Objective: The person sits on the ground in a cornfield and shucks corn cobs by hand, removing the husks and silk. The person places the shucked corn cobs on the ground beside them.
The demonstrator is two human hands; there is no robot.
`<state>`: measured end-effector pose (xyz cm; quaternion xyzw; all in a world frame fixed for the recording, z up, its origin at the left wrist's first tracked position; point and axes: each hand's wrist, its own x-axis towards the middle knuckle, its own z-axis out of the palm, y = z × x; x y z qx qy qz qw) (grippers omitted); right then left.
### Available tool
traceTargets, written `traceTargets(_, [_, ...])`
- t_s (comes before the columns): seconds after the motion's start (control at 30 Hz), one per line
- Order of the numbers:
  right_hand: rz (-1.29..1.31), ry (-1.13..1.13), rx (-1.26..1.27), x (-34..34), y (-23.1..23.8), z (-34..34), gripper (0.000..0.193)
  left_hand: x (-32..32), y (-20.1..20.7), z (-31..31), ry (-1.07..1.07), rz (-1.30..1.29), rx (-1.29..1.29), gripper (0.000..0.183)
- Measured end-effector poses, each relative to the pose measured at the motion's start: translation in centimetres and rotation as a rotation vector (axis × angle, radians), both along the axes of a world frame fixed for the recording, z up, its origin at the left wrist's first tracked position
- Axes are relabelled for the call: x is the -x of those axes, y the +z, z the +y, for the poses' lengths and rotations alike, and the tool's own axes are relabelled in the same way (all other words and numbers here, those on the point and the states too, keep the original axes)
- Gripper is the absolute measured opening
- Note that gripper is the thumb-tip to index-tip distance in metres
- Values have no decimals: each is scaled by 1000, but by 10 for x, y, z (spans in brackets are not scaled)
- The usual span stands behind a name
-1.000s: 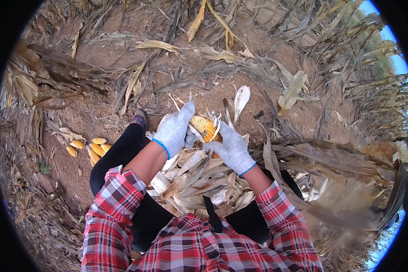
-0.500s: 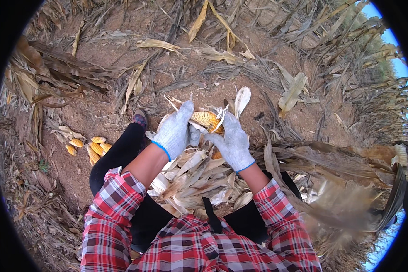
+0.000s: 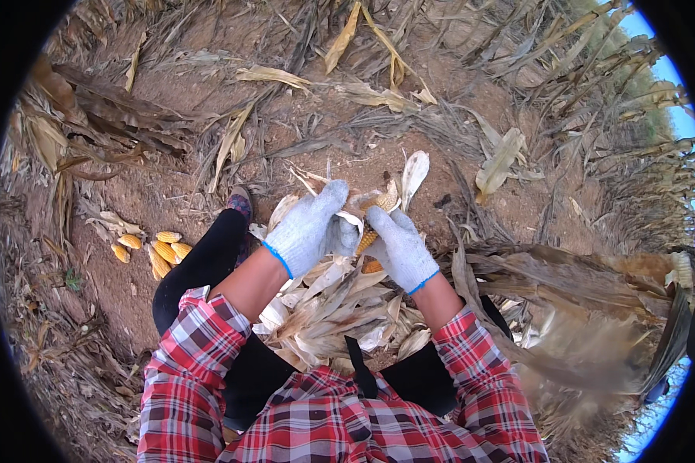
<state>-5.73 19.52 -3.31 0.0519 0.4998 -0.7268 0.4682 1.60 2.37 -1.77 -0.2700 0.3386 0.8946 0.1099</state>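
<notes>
A partly husked ear of corn (image 3: 367, 240) shows yellow kernels between my two gloved hands. My right hand (image 3: 400, 245), in a white knit glove with a blue cuff, is closed round it and hides much of it. Beside it my left hand (image 3: 305, 230), gloved alike, is closed with pale husk (image 3: 353, 220) at its fingertips. Another pale husk leaf (image 3: 415, 176) sticks up beyond my right hand. Below the hands lies a heap of loose dry husks (image 3: 336, 309), with a bit of orange-yellow corn (image 3: 371, 265) showing at its top.
Several bare yellow ears of corn (image 3: 163, 251) lie on the brown soil to the left, beside my black-clad leg (image 3: 197, 266). Dry stalks and leaves (image 3: 571, 274) stretch across the right side. Standing dry corn plants (image 3: 649, 170) line the far right.
The ear has turned from lying crosswise to pointing down between my hands, and less of it shows. My left hand has moved slightly right, and its thumb now lies over the husk.
</notes>
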Motion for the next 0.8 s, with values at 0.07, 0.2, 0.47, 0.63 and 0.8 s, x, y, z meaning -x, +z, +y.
traceTargets(0.07, [-35, -97, 0, 4, 1, -1, 44, 3, 2, -3, 57, -14, 59, 38])
traceTargets(0.2, [31, -222, -96, 22, -11, 8, 38, -1, -3, -26, 225, -104, 101, 37])
traceTargets(0.47, [94, -236, -18, 35, -4, 18, 44, -10, -25, -46, 336, -109, 121, 39])
traceTargets(0.63, [127, -130, 15, 30, 3, 13, 44, -1, -37, -44, 571, -26, 5, 42])
traceTargets(0.8, [13, -167, -43, 16, -7, 5, 43, -5, -9, -39, 365, 54, -411, 44])
